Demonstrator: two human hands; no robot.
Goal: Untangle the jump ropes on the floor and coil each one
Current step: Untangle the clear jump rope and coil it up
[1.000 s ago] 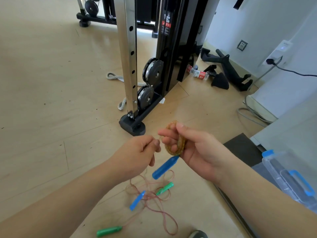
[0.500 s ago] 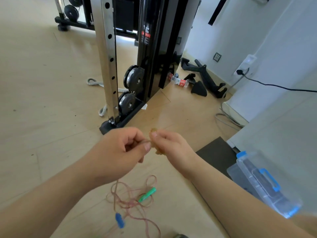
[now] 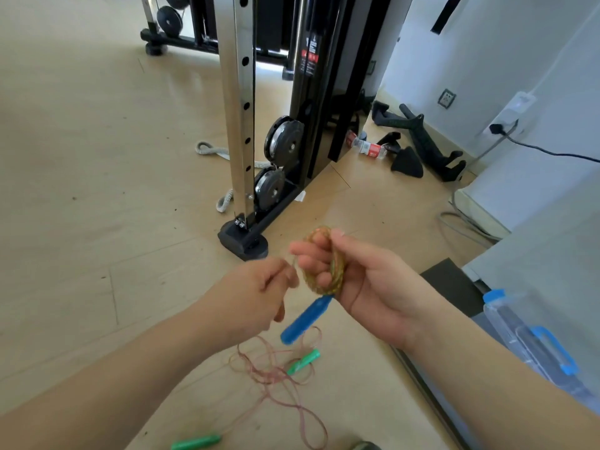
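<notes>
Above the pale wood floor [image 3: 81,190], our right hand [image 3: 373,287] grips the thin yellow-brown cord coil [image 3: 326,280], blue plastic handle [image 3: 303,319] dangling; our left hand [image 3: 256,287] pinches its free strand [image 3: 293,265]. Light, limp, springy, we judge: pinch across all loops.

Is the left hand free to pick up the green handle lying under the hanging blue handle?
Probably not yet: the left hand pinches a strand of the coil held by the right hand. The green handle itself lies uncovered on the floor, so letting go should open the way.
</notes>
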